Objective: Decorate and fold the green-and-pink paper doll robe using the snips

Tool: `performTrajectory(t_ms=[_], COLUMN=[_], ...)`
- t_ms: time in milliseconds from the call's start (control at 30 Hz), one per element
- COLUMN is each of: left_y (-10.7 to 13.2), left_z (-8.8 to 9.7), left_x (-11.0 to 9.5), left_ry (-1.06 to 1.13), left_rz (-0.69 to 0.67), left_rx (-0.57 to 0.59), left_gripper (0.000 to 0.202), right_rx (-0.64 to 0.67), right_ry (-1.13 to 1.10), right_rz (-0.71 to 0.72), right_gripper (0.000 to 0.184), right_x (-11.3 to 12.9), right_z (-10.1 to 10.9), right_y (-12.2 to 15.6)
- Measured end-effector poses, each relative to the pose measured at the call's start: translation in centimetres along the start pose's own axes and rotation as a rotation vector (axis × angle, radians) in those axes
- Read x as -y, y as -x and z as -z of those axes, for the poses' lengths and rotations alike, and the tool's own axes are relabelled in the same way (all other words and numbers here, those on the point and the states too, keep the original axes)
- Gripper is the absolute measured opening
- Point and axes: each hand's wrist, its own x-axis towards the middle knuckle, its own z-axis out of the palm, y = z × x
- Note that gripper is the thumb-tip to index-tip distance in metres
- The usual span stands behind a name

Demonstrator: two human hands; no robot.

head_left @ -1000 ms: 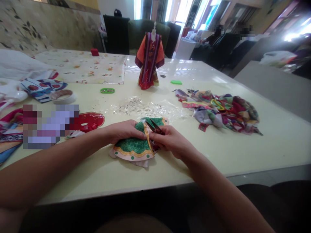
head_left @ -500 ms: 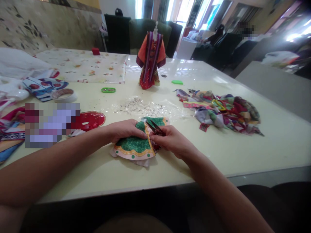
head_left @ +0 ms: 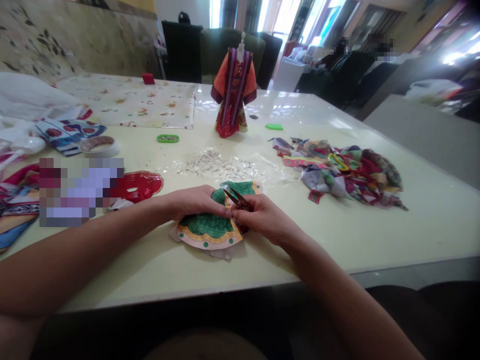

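Observation:
My left hand (head_left: 200,201) is closed on a small green cloth garment (head_left: 208,227) with a yellow and pink scalloped border, resting near the table's front edge. Pale lining shows beneath its hem. In my right hand (head_left: 258,215) is a pair of small dark scissors (head_left: 237,197), blades parted and pointing up and left over the green cloth. My right fingertips meet the left thumb at the garment's yellow-edged opening. The scissors' handles are mostly hidden by my fingers.
Beyond my hands lies clear plastic film (head_left: 240,167) with tiny bits. A doll-sized red and orange robe (head_left: 234,95) stands on a stand. A pile of fabric scraps (head_left: 348,172) lies right; a tape roll (head_left: 99,146), green case (head_left: 167,138) and red piece (head_left: 144,185) lie left.
The scissors have shifted slightly, their tips drawing a little lower and nearer the left thumb. The garment's front part has moved slightly right. Both hands keep their hold.

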Motion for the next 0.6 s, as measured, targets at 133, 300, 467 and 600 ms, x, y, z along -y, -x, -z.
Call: performTrajectory(t_ms=[133,300,467,600], left_y=[-0.24,-0.20,-0.03,-0.02], left_z=[0.05,-0.08,-0.31,-0.33], left_x=[0.29,0.14,-0.12,-0.18], left_ry=[-0.028,-0.042,-0.026,-0.016], left_rz=[-0.012,-0.004,0.012,0.022], left_rx=[-0.037,-0.058,-0.070,-0.069], left_gripper=[0.028,0.021,0.018,0.022], right_rx=[-0.024,-0.027,-0.054,-0.086], right_ry=[0.035,0.050,0.069,0.080], right_rz=[0.007,0.025,0.030,0.033], right_gripper=[0.008,0.004,0.006,0.007], right_x=[-0.02,-0.01,-0.15,-0.18], right_z=[-0.03,0.08,0.19,0.20], right_y=[-0.04,-0.04,0.00,-0.03])
